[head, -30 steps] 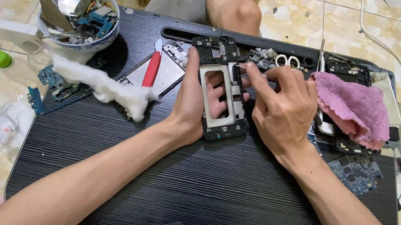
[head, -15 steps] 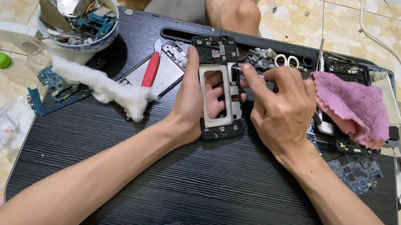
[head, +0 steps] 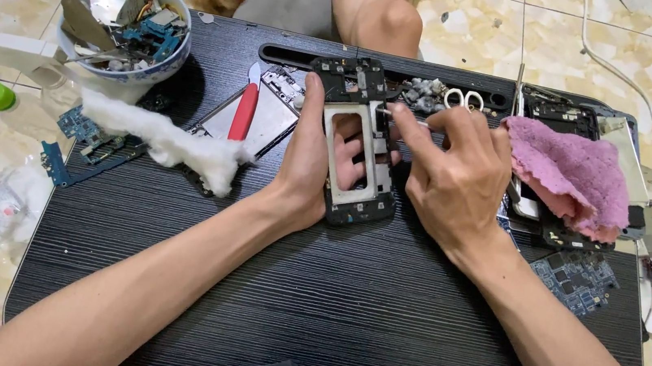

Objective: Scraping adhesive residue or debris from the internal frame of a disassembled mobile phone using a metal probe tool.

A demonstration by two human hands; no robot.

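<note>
One blue-and-white ceramic bowl (head: 123, 62) of stripped parts at the far left of the black ribbed desk (head: 312, 304), one white cotton wad (head: 171, 143) and one red-handled tool (head: 243, 111) suggest the teardown is well along. The left hand (head: 313, 169) clasps the single gutted black phone frame (head: 355, 145) mid-desk, fingers showing through its opening. The right hand (head: 453, 177) pinches a thin tool against the frame's top; small bits seem left there. One pink cloth (head: 568, 174) lies right.
</note>
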